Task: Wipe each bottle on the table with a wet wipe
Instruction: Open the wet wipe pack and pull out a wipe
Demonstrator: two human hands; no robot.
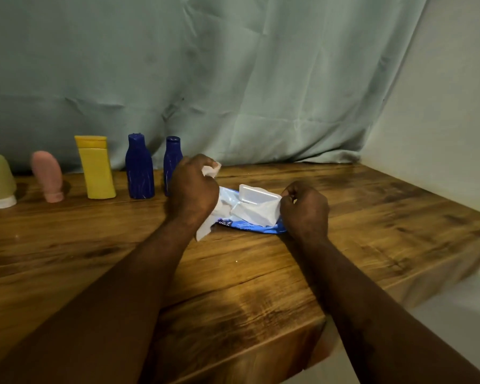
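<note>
Curled fingers of the left hand (193,189) clutch the limp, light wet wipe (204,231) by its bunched middle while the right hand (305,209) pinches the floppy pack (250,214) at its right edge.

Table (261,273) — wood-grain surface, smooth, slight sheen. Backdrop curtain (233,79) — creased matt cloth. Wipes pack (250,228): glossy plastic film, white rigid plastic lid (257,196). Bottles, e.g. yellow bottle (97,173): smooth plastic.

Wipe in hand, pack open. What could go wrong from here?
The left hand gripping the wet wipe is close in front of the smaller blue bottle; a swing could topple it.
The pack has its lid open, so wipes may dry.
The pink tube leans on its narrow cap; likely tips if wiped one-handed.
</note>
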